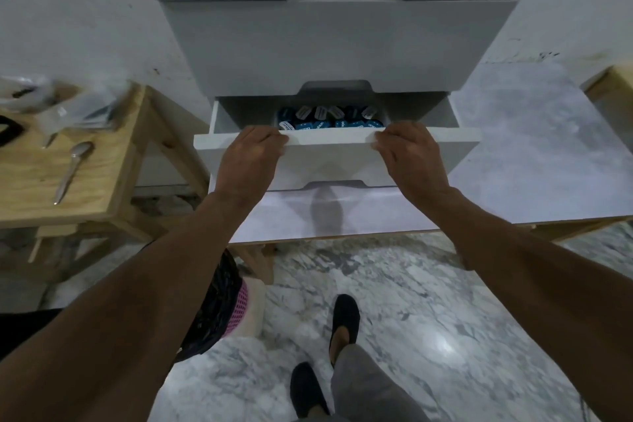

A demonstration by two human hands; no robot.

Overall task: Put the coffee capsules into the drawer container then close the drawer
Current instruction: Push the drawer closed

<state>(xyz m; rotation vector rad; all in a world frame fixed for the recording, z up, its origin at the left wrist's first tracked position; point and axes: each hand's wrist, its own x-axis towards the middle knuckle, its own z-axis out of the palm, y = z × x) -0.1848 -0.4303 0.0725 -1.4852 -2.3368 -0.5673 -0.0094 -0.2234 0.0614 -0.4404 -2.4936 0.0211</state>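
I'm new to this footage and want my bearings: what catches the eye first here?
The left hand and right hand grip the top edge of a partly open white drawer at centre. Behind them, blue coffee capsules lie inside it. A spoon lies on the wooden table at left.

You are looking at white lettering on the blue lids of the coffee capsules in the drawer, but it is showing too blurred to read.
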